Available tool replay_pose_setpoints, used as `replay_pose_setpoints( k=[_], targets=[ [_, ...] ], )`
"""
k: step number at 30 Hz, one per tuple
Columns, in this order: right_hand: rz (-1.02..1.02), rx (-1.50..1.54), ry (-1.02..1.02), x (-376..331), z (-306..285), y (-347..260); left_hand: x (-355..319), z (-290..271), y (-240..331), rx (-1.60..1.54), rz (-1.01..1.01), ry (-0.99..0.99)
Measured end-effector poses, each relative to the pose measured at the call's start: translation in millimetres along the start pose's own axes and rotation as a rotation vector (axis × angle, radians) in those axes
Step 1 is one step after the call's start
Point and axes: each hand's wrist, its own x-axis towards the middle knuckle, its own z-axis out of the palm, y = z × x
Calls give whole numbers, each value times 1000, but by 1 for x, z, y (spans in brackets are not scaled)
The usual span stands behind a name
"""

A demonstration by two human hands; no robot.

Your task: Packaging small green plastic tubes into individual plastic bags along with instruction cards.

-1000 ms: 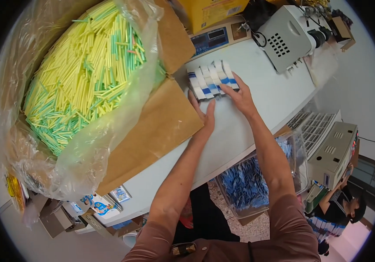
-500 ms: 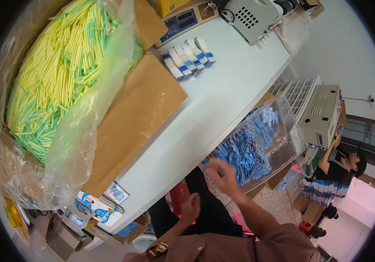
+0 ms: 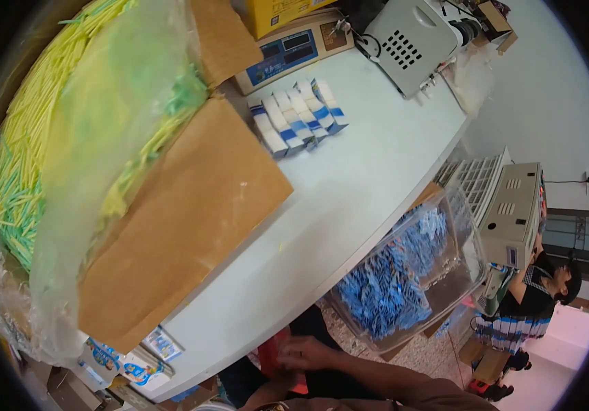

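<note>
My right hand point(image 3: 304, 353) is over my lap beyond the table's near edge, its fingers curled inward. Just below it and touching or nearly so is my left hand point(image 3: 275, 385), dim and partly hidden. Anything between the hands is too small or shaded to make out. Behind them a red object point(image 3: 265, 357) shows between my dark trouser legs. To the right of my hands stands a clear plastic bin point(image 3: 438, 312) holding a heap of small blue packets point(image 3: 383, 291).
A cardboard box point(image 3: 191, 226), lined with plastic, holds many yellow and green sticks point(image 3: 30, 130). On the white table point(image 3: 370, 171) are a row of blue-and-white cartons point(image 3: 298, 116), a scale point(image 3: 294, 51) and a grey machine point(image 3: 411, 44). A co-worker point(image 3: 541, 291) stands at another machine point(image 3: 510, 219).
My right hand has come down and left from beside the bin to meet my left hand over my lap. My left hand has lowered slightly. The view has shifted.
</note>
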Motion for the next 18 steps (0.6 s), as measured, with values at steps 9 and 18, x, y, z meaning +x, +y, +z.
replay_pose_setpoints(
  k=[9, 18],
  targets=[
    [222, -63, 118, -29, -9, 53, 132, 10, 2, 115, 111, -35],
    [251, -134, 126, -14, -12, 75, 165, -15, 5, 239, 172, -164]
  ],
)
